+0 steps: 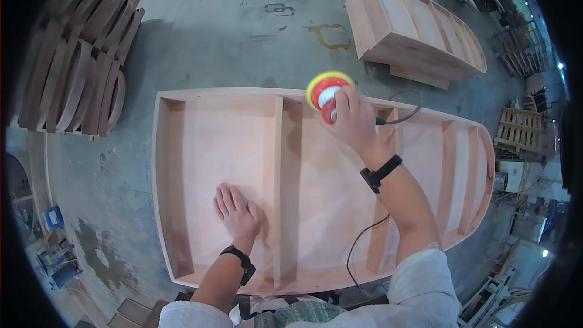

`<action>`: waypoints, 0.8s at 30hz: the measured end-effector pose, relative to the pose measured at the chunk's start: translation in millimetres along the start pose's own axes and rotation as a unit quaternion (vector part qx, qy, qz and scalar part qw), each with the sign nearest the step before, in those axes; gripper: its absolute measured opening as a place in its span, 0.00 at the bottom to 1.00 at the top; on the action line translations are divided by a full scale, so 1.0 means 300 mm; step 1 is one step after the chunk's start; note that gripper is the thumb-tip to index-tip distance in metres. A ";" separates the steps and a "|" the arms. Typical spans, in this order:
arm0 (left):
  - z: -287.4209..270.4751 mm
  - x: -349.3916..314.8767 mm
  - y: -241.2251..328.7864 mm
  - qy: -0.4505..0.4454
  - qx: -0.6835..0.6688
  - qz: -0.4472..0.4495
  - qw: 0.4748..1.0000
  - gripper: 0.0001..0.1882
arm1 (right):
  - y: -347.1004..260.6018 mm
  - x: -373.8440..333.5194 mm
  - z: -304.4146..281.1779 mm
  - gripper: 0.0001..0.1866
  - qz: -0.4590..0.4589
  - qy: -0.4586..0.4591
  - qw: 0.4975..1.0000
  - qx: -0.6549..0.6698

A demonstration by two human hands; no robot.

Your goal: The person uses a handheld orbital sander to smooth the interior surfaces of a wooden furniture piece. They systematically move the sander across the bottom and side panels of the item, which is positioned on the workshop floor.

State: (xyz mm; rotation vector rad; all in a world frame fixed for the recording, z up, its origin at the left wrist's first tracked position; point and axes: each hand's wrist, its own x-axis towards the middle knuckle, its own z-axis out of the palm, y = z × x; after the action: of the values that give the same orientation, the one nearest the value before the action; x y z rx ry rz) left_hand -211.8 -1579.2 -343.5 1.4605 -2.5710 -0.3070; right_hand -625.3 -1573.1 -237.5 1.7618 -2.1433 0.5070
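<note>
A large shallow wooden cabinet frame [278, 176] lies in front of me, split by upright dividers and rounded at its right end. My right hand [355, 118] is wrapped round a red sander [327, 96] with a yellow-edged round pad. The pad is tilted up at the frame's far edge; whether it touches the wood I cannot tell. A dark cord [405, 118] trails from the sander, and more cord shows by my right forearm. My left hand [238, 209] lies flat on the pale panel [228, 146] inside the left compartment, fingers stretched out, holding nothing.
A similar wooden cabinet frame [395, 42] stands on the concrete floor [243, 36] at the far right. Curved wooden parts [79, 73] are stacked at the far left. A blue container [53, 218] sits at the left, and a wooden pallet [519, 130] leans at the right.
</note>
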 end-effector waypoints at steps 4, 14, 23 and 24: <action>0.007 -0.010 -0.021 0.008 0.009 -0.008 1.000 0.39 | 0.038 0.287 0.024 0.38 0.186 -0.211 0.958 0.056; -0.001 0.000 -0.016 0.006 -0.014 -0.006 1.000 0.38 | 0.144 0.627 0.166 0.34 0.238 -0.523 0.803 0.160; -0.017 0.009 -0.020 0.004 -0.001 -0.011 1.000 0.37 | -0.127 0.110 0.019 0.37 -0.059 -0.024 0.998 0.004; -0.008 0.016 -0.011 0.000 -0.003 -0.007 1.000 0.38 | -0.125 0.073 0.038 0.38 -0.070 -0.004 0.998 -0.010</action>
State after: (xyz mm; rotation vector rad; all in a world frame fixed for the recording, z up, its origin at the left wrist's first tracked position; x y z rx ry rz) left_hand -210.9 -1585.1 -341.9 1.4768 -2.5587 -0.3158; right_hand -592.8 -1603.9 -235.1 1.8873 -2.0049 0.4418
